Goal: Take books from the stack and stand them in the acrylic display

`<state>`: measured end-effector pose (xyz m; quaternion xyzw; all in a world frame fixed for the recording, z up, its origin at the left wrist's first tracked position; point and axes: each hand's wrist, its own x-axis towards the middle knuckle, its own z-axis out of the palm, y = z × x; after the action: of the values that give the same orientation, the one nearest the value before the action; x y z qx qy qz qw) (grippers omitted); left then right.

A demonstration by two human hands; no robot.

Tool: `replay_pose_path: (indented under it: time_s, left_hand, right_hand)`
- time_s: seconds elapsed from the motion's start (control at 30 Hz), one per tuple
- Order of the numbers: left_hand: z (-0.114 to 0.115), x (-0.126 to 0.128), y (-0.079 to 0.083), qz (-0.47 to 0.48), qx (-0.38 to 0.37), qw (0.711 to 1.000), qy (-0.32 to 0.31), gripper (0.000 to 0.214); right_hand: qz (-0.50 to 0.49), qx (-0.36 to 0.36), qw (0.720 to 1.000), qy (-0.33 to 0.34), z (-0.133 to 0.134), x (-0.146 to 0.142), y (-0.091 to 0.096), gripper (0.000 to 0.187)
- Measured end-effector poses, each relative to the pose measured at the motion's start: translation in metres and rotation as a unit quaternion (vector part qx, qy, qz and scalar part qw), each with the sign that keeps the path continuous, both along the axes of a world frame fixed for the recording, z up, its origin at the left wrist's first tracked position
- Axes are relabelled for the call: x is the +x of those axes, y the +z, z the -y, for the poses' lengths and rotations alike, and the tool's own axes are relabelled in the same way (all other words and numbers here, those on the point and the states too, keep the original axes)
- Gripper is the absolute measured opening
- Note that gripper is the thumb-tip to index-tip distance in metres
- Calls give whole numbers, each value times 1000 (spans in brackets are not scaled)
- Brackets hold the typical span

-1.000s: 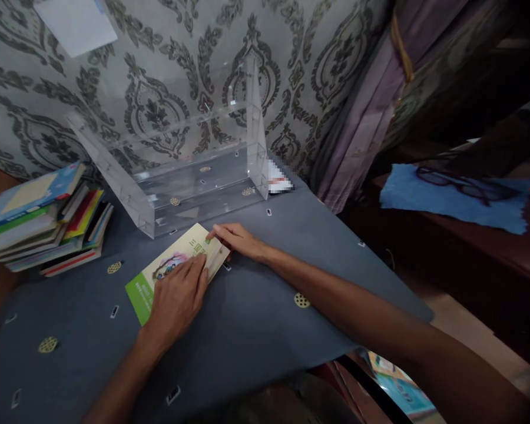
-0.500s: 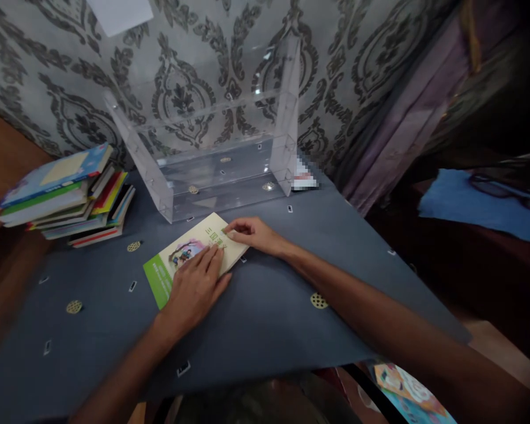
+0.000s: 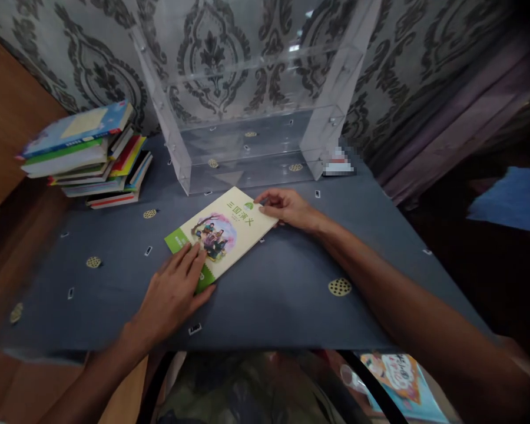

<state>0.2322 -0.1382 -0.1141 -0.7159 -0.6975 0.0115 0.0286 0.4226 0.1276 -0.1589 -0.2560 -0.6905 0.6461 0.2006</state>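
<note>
Book: a thin book (image 3: 224,231) with a cream cover and a green strip lies flat on the table (image 3: 274,297), cover up, turned so that its long axis runs from 7 to 1 o'clock (12 o'clock being toward the wall).
Book position: near the middle of the table, just in front of the clear shelf.
Left hand: the left hand (image 3: 171,298) lies palm down at the book's 7 o'clock corner. The fingers (image 3: 189,259) are spread and rest flat on the cover; nothing is enclosed.
Right hand: the right hand (image 3: 288,207) meets the book's 2 o'clock corner. The fingers are curled against the edge; whether they pinch the cover cannot be told.
Clear shelf: a transparent shelf unit (image 3: 247,126) stands at 12 o'clock from the book, against the patterned wall.
Book stack: an uneven stack of books (image 3: 86,156) sits at 10 o'clock, well apart from the hands.
Table covering: blue-grey cloth with small printed motifs.
Below table edge: another illustrated book (image 3: 397,377) lies at 5 o'clock.
</note>
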Motion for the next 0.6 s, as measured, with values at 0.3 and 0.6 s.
replay_pose_path:
  time_s: [0.3, 0.6]
  left_hand:
    - [8, 3, 3, -31, 22, 999, -36, 36]
    - [3, -10, 19, 78, 8, 995, -58, 36]
  right_hand:
    - [22, 11, 1000, -11, 3, 0, 0, 19]
    - [22, 10, 1000, -12, 5, 0, 1, 24]
